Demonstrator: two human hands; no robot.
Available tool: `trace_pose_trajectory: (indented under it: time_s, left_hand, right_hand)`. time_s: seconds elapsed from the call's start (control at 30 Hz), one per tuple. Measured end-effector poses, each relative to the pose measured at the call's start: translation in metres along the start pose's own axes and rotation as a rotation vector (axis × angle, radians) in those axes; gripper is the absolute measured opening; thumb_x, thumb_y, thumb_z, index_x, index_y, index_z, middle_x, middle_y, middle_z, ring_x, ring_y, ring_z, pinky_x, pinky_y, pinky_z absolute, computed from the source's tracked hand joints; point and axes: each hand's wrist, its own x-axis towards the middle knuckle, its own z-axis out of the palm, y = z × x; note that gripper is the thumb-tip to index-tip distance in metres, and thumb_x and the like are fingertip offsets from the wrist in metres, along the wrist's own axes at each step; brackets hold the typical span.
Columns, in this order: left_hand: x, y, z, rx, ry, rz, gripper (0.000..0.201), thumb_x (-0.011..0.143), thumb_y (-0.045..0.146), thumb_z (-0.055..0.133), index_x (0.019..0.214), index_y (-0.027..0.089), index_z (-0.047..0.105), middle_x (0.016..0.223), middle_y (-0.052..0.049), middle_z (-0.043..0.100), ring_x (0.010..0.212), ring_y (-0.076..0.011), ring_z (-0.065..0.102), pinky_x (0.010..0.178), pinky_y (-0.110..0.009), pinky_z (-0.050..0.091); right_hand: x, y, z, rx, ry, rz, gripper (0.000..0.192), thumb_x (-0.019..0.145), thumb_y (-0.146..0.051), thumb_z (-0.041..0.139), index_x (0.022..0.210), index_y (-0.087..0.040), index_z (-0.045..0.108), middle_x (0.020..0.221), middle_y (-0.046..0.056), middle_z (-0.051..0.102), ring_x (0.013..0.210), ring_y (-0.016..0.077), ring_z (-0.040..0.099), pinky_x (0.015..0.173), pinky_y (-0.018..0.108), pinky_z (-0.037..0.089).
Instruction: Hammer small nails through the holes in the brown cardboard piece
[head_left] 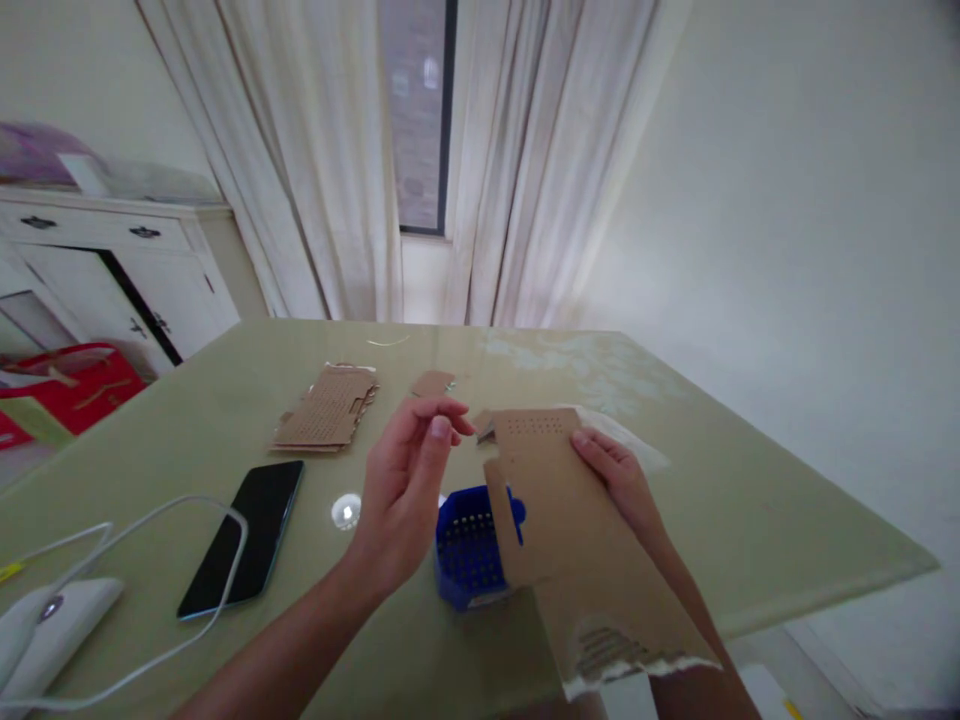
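My right hand [619, 480] grips the upper right edge of a torn piece of cardboard [566, 530], its thumb lying on the brown face. The piece has rows of small punched holes at its top, a narrow side flap and a ragged lower edge. To its left, my left hand [409, 480] hovers with loosely curled fingers and a raised thumb; nothing shows between them. Below and between the hands stands a blue perforated plastic basket [469, 550], its right part hidden behind the cardboard.
Perforated cardboard pieces [326, 408] lie at the back left, near a small cardboard scrap [433, 383]. A black phone [244, 535], a white cable [169, 655] and a white device [64, 630] occupy the left front. Something pale and thin [630, 440] lies behind my right hand.
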Motion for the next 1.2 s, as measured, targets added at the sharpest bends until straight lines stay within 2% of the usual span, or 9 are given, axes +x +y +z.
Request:
trace_pose_trajectory:
  time_s: [0.13,0.23,0.37,0.53,0.73,0.87,0.93,1.03,1.2]
  left_hand:
    - [-0.043,-0.064,-0.021,0.200,-0.135,0.012,0.046,0.115,0.054,0.039,0.143,0.024,0.060,0.139,-0.012,0.064,0.120,-0.0268,0.058,0.103,-0.040,0.047]
    - [-0.066,-0.085,-0.025,0.164,-0.242,-0.048,0.057,0.113,0.061,0.032,0.154,0.026,0.052,0.154,-0.013,0.054,0.134,-0.0317,0.053,0.112,-0.045,0.044]
    - [-0.075,-0.084,-0.021,0.083,-0.282,-0.261,0.058,0.113,0.061,0.034,0.157,0.027,0.049,0.159,-0.013,0.052,0.145,-0.0339,0.049,0.123,-0.048,0.037]
    - [-0.065,-0.081,-0.018,0.056,-0.259,-0.468,0.060,0.109,0.067,0.042,0.149,0.026,0.057,0.151,-0.011,0.061,0.144,-0.0333,0.052,0.123,-0.045,0.039]
    - [-0.043,-0.087,-0.021,-0.137,-0.181,-0.719,0.076,0.094,0.063,0.066,0.157,0.024,0.050,0.124,-0.009,0.074,0.110,-0.0300,0.071,0.094,-0.039,0.056]
    - [-0.034,-0.089,-0.027,-0.090,-0.148,-0.712,0.063,0.089,0.055,0.070,0.142,0.022,0.065,0.122,-0.008,0.075,0.108,-0.0290,0.070,0.089,-0.035,0.055]
    - [-0.033,-0.090,-0.029,-0.055,-0.164,-0.701,0.054,0.089,0.052,0.068,0.135,0.022,0.070,0.121,-0.007,0.076,0.107,-0.0293,0.069,0.089,-0.036,0.055]
    - [-0.032,-0.092,-0.031,-0.029,-0.193,-0.689,0.049,0.090,0.049,0.067,0.130,0.022,0.073,0.118,-0.007,0.076,0.105,-0.0290,0.068,0.090,-0.036,0.054]
    - [-0.033,-0.094,-0.035,-0.035,-0.232,-0.679,0.046,0.091,0.048,0.067,0.130,0.024,0.073,0.121,-0.007,0.075,0.107,-0.0289,0.067,0.092,-0.036,0.053]
  right_hand:
    - [-0.018,0.019,0.010,0.006,-0.031,0.079,0.059,0.063,-0.058,0.102,0.097,-0.021,0.070,0.077,0.004,0.080,0.062,0.0220,0.072,0.059,0.030,0.056]
    - [-0.021,0.035,0.016,-0.086,-0.067,0.085,0.058,0.068,-0.062,0.098,0.097,-0.020,0.068,0.080,0.003,0.078,0.063,0.0185,0.067,0.058,0.027,0.049]
    - [-0.019,0.047,0.015,-0.382,-0.040,-0.041,0.052,0.075,-0.066,0.088,0.091,-0.019,0.072,0.086,0.004,0.074,0.075,0.0210,0.065,0.065,0.030,0.048]
    - [-0.014,0.060,0.014,-0.597,0.042,-0.110,0.049,0.081,-0.067,0.078,0.091,-0.019,0.074,0.091,0.007,0.073,0.085,0.0267,0.066,0.073,0.035,0.051]
    - [0.007,0.061,0.025,-0.704,0.013,-0.147,0.046,0.084,-0.065,0.070,0.087,-0.019,0.070,0.088,0.008,0.071,0.082,0.0252,0.064,0.070,0.034,0.048]
    - [0.029,0.043,0.023,-0.830,-0.202,-0.023,0.049,0.090,-0.068,0.066,0.077,-0.020,0.068,0.070,0.004,0.068,0.061,0.0196,0.061,0.057,0.030,0.041]
    - [0.045,0.034,0.020,-0.939,-0.230,0.050,0.057,0.098,-0.071,0.056,0.076,-0.020,0.069,0.066,0.005,0.070,0.051,0.0186,0.061,0.053,0.030,0.042]
    - [0.073,0.029,0.019,-1.086,-0.067,-0.078,0.056,0.107,-0.063,0.050,0.078,-0.020,0.069,0.075,0.009,0.076,0.063,0.0208,0.071,0.062,0.031,0.047]
    - [0.097,0.053,0.024,-1.259,0.121,-0.218,0.026,0.103,-0.041,0.070,0.106,-0.016,0.074,0.111,0.016,0.079,0.101,0.0290,0.073,0.083,0.035,0.048]
